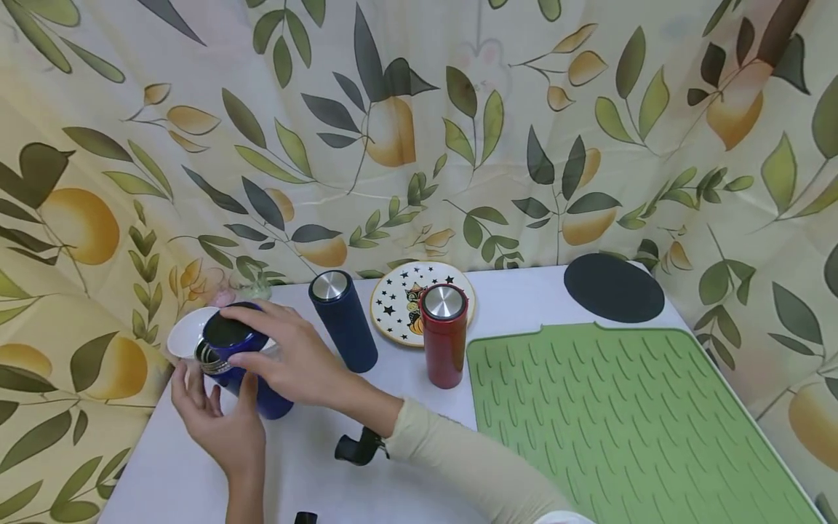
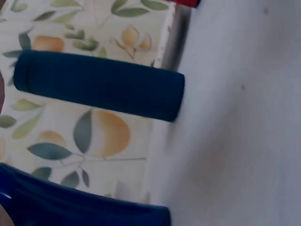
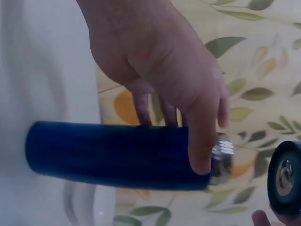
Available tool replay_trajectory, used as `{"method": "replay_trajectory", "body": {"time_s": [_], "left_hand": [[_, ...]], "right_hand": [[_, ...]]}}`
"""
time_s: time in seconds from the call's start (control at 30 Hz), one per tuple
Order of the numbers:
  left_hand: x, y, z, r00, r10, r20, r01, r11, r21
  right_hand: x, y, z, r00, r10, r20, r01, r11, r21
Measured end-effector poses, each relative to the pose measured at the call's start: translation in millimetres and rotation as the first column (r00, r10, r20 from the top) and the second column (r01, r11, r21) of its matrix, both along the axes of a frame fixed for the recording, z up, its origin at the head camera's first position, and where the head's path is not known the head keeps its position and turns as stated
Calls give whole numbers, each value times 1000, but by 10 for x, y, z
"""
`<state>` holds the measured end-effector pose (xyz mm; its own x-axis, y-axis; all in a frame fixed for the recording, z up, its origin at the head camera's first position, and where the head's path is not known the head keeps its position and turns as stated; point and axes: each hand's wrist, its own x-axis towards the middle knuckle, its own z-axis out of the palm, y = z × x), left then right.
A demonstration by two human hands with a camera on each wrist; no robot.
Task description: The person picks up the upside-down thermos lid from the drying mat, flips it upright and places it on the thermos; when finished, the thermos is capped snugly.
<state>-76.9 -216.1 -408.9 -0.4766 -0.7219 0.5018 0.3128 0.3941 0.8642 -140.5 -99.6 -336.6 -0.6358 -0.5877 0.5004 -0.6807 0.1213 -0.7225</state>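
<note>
A glossy blue thermos bottle (image 1: 271, 400) with a bare metal threaded neck (image 3: 222, 158) stands on the left of the table. My left hand (image 1: 225, 429) holds it near the top, thumb on one side and fingers on the other. Above the neck, my right hand (image 1: 297, 356) pinches the bottle's blue lid (image 1: 232, 335), which has a black top. The right wrist view shows the lid's underside apart from the neck. In the left wrist view the thermos (image 2: 84, 202) is only partly visible.
A matte navy thermos (image 1: 345, 324) and a red thermos (image 1: 447, 342) stand to the right. Behind them is a star-patterned plate (image 1: 386, 311). A white bowl (image 1: 183, 333) sits behind the lid. Farther right are a green mat (image 1: 622, 415) and a black disc (image 1: 614, 287).
</note>
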Motion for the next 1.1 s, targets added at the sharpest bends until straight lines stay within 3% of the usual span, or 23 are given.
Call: {"method": "replay_trajectory", "body": {"time_s": [0.2, 0.4, 0.73, 1.1], "left_hand": [[-77, -164, -257, 998, 4, 70, -5, 1000, 13], [-82, -219, -356, 990, 52, 135, -54, 998, 12], [-95, -310, -396, 989, 9, 147, -6, 1000, -21], [-94, -352, -408, 988, -19, 156, 24, 999, -28]], "right_hand": [[-93, -347, -119, 1000, 4, -27, -1, 994, 106], [-111, -468, -201, 999, 35, -17, -32, 985, 168], [-165, -567, -256, 999, 54, 8, -54, 983, 174], [-216, -663, -248, 1000, 26, 0, -25, 978, 209]]}}
